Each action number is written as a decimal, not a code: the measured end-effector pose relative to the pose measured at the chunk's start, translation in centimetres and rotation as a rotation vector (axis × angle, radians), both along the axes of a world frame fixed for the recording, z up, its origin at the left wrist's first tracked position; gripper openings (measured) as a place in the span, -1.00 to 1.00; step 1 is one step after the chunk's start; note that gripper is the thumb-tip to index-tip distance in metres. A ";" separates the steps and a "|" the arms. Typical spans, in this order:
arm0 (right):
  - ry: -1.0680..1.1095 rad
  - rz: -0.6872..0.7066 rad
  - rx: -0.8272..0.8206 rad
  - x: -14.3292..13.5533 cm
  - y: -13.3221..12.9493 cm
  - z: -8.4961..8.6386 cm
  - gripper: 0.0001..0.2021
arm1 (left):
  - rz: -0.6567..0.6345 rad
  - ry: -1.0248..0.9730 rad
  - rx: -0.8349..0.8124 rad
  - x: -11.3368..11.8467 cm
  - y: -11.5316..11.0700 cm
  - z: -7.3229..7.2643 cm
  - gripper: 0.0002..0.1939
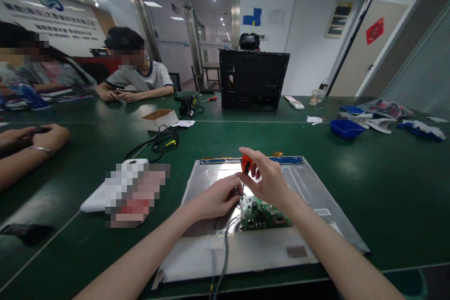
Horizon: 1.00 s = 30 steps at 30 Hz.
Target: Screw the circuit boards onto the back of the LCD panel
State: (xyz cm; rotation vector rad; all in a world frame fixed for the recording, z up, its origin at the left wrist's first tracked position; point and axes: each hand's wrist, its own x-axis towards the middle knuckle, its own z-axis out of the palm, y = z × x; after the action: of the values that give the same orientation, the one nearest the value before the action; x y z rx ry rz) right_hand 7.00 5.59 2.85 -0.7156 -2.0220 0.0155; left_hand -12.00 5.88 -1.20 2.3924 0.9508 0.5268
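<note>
A silver metal panel (260, 248) lies flat on the green table, with a blue strip (291, 160) along its far edge. On the panel sits a green circuit board (262, 213), and a grey cable runs from its left side toward me. My right hand (265, 176) is closed round the red and black handle of a screwdriver (247, 164), whose shaft points down at the board's upper left corner. Close by that corner, my left hand (223, 194) has its fingers pinched together near the screwdriver tip; what they hold, if anything, is hidden.
A black monitor housing (255, 79) stands upright at the back. Left of the panel are a white object (101, 192), black cables (163, 140) and an open box (160, 119). A blue tray (347, 128) lies at right. Other people sit at left; one person's hands (49, 140) are near.
</note>
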 end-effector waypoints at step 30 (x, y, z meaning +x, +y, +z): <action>0.051 0.054 -0.025 -0.1 -0.2 0.0 -0.55 | -0.003 -0.017 -0.040 0.0 -0.1 0.4 -0.86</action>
State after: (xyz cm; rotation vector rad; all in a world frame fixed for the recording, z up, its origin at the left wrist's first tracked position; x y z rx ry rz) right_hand 6.92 5.38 2.88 -0.6702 -1.9954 0.0901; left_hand -11.98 5.77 -0.85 2.3497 0.9417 0.5205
